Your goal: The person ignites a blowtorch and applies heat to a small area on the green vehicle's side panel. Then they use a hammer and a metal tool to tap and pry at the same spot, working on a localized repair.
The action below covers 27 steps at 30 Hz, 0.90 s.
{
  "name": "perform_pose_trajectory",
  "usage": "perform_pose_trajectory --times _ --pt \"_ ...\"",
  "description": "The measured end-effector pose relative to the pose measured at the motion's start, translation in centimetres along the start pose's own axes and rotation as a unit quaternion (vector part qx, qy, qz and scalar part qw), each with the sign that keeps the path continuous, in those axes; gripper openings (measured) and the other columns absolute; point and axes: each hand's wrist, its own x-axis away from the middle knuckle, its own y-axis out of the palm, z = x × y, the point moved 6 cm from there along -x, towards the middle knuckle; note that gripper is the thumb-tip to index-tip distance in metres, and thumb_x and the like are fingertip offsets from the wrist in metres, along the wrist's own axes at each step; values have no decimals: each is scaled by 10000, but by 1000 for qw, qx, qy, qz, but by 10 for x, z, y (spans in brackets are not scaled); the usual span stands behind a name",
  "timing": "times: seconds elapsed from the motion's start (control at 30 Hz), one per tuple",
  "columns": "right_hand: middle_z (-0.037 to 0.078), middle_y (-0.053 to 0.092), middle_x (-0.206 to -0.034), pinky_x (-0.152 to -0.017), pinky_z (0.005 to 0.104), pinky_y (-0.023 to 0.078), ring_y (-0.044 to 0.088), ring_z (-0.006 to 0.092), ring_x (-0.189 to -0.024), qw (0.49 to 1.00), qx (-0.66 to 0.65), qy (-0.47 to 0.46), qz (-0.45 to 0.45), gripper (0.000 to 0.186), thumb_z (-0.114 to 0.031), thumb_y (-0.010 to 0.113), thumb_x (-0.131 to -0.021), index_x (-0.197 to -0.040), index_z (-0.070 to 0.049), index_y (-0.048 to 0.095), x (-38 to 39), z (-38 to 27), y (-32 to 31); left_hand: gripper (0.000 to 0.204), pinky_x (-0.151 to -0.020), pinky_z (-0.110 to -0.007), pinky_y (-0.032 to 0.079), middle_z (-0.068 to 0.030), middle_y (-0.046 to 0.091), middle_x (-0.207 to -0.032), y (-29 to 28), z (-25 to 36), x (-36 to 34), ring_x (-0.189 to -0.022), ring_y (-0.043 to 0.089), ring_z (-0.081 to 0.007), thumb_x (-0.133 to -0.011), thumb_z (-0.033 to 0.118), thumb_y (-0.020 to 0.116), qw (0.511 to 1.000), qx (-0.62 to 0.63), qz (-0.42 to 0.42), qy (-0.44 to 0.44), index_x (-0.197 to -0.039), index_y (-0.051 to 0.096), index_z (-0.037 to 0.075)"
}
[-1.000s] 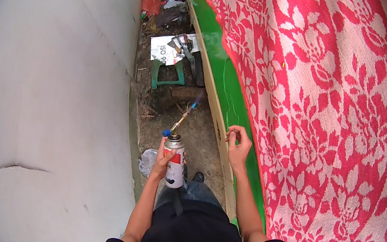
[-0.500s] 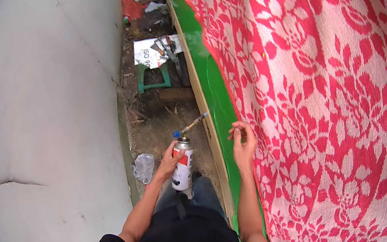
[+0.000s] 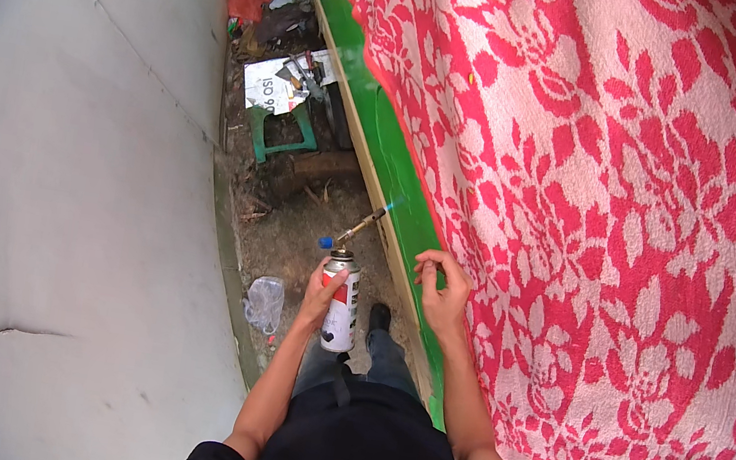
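Canister and flame in relation to the hands. The left hand (image 3: 318,297) is wrapped around a white-and-red gas canister (image 3: 338,319), held in front of the body, its long axis near upright. From its top, the torch nozzle (image 3: 362,228) slants forward and right across a pale rail (image 3: 360,134); its blue flame (image 3: 394,204) appears against the green surface (image 3: 392,134), short of the patterned cloth (image 3: 617,220). The right hand (image 3: 445,301), fingers bent, lies right of the flame and nearer to it than the left; whether it pinches anything cannot be told. Counted: one canister, one nozzle, one blue knob (image 3: 326,243), one flame, one cloth, one green stool (image 3: 260,140), one clear bag (image 3: 264,302).
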Motion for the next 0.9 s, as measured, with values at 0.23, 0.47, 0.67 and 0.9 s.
perform_pose_trajectory --times 0.23,0.47,0.67,0.9 --pt "68 645 -809 -609 257 500 616 116 -676 998 -55 3 2 117 11 534 -1008 -997 44 646 1 4 -5 457 -649 -335 592 -47 639 -939 0 8 8 -750 663 -140 -900 298 777 997 -64 20 29 -1195 525 57" --pt "70 643 -817 -617 254 503 621 117 -684 997 -69 19 -6 119 22 523 -1011 -1008 50 639 -1 5 -7 437 -642 -326 592 -48 640 -918 10 16 5 -723 667 -147 -901 280 774 999 -26 19 2 -1192 525 70" --pt "68 643 -816 -617 253 505 620 116 -682 995 -92 25 1 120 20 520 -1015 -1008 45 638 -1 10 -7 444 -648 -339 601 -53 640 -914 10 12 5 -723 674 -159 -907 287 763 999 -31 9 -9 -1209 520 70" --pt "65 644 -816 -615 254 505 622 117 -682 995 -95 24 8 116 18 524 -1015 -1012 45 637 -2 7 -7 431 -627 -328 593 -53 643 -913 6 7 -1 -708 671 -160 -905 272 767 1000 -23 10 -3 -1193 521 67"
